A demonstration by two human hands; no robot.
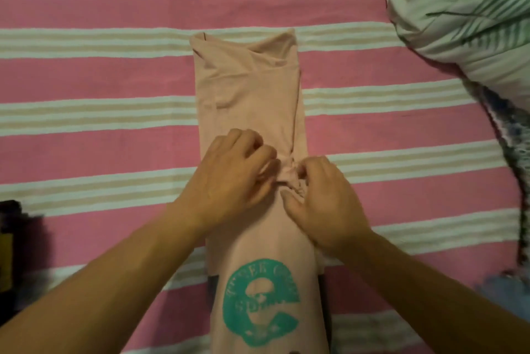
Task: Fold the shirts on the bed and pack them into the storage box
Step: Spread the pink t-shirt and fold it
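Nearest the camera, the green round print marks the near end of the pale pink shirt, which lies folded into a long narrow strip down the middle of the bed — its near edge is cut off by the frame. Midway along the strip the left hand and right hand sit close together, fingers curled and pinching a small bunch of the shirt's fabric between them. Striped pink bedcover lies open on both sides of the strip and beyond its far end. A dark object at the left edge is too cropped to make out. At far right lies a pale green pillow — partly out of frame.
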